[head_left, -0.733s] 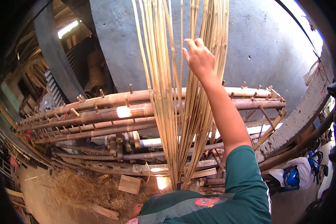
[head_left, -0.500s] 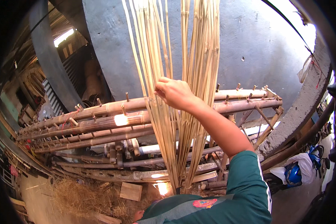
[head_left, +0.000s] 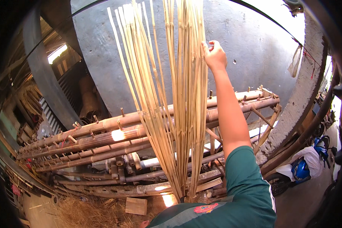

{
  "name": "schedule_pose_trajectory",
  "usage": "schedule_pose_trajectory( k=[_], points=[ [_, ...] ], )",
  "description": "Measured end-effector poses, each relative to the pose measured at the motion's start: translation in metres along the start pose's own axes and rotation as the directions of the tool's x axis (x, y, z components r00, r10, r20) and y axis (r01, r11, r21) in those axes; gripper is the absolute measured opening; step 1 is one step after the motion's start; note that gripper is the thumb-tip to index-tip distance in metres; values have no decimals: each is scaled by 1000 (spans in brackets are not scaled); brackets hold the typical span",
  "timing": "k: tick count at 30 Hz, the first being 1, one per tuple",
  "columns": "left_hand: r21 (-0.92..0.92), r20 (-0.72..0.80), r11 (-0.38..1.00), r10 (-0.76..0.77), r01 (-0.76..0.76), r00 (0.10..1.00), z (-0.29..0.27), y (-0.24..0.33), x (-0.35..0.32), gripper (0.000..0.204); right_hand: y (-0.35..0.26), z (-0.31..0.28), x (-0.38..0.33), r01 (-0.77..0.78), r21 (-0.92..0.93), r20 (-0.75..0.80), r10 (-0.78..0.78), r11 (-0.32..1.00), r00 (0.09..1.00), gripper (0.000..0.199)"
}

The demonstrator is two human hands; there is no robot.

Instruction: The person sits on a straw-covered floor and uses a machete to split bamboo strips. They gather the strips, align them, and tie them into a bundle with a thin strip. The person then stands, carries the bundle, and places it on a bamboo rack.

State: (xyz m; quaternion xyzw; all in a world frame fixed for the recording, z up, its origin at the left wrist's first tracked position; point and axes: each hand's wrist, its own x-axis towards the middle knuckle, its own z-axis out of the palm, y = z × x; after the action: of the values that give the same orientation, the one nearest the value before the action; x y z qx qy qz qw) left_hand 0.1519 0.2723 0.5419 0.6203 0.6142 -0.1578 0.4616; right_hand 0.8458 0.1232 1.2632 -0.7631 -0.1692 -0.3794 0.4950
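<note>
Pale yellow bamboo strips (head_left: 178, 95) stand upright in a loose bundle, fanning out at the top and pinched together at the foot, leaning against a rack (head_left: 140, 129) of horizontal bamboo poles before a grey wall (head_left: 250, 41). The right hand (head_left: 214, 55) is curled shut around the strips at the bundle's right edge. Strip tips run past the upper edge. The left hand is out of view.
</note>
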Motion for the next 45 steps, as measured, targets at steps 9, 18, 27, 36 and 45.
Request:
schedule_pose_trajectory(
  k=[9, 18, 27, 36, 45],
  points=[
    [78, -22, 994, -72, 74, 997, 16, -21, -4, 44, 38, 20, 41, 94, 107, -170, -75, 990, 983, 35],
    [-361, 52, 863, 396, -353, 917, 46, -66, -37, 33, 182, 26, -184, -307, 398, 97, 293, 865, 951, 46],
    [-480, 60, 860, 230, -173, 971, 34, 30, -89, 25, 282, 1, -379, -657, 245, 452, 515, 713, 728, 56],
    [-220, -472, 316, 793, -923, 384, -1, 411, -118, 93, 174, 8, -377, -561, 203, 649, 319, 803, 691, 77],
    [-313, -571, 348, 675, -884, 467, 11, 469, -160, 50, 179, 18, -385, -516, 253, 642, 257, 819, 722, 77]
  ],
)
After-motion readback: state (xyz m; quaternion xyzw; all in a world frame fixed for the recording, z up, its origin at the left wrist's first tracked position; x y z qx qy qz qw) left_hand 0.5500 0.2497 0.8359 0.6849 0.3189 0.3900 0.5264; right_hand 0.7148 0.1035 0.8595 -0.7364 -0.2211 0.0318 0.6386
